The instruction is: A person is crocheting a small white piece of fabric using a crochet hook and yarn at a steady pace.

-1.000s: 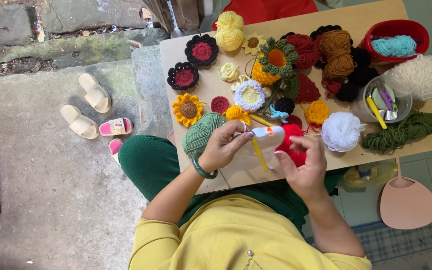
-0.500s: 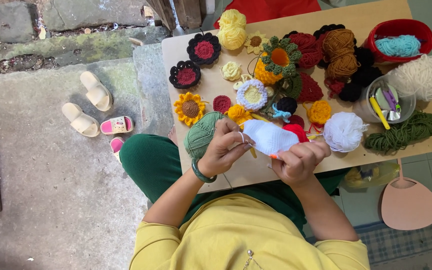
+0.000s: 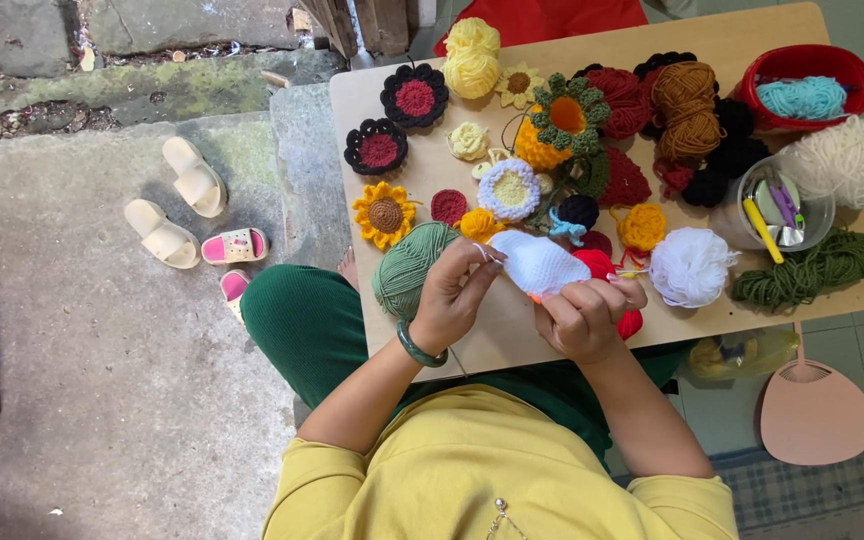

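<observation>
Both hands, left hand (image 3: 457, 295) and right hand (image 3: 582, 315), have lifted one white crocheted piece (image 3: 537, 262), fingers clamped on it.

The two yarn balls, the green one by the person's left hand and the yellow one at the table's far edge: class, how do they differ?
The green yarn ball is a smooth, tightly wound sphere; the yellow yarn ball is looser and lumpier. The green yarn ball lies at the near edge against the left hand; the yellow yarn ball lies at the far edge, away from both hands. Both rest on the wooden table.
</observation>
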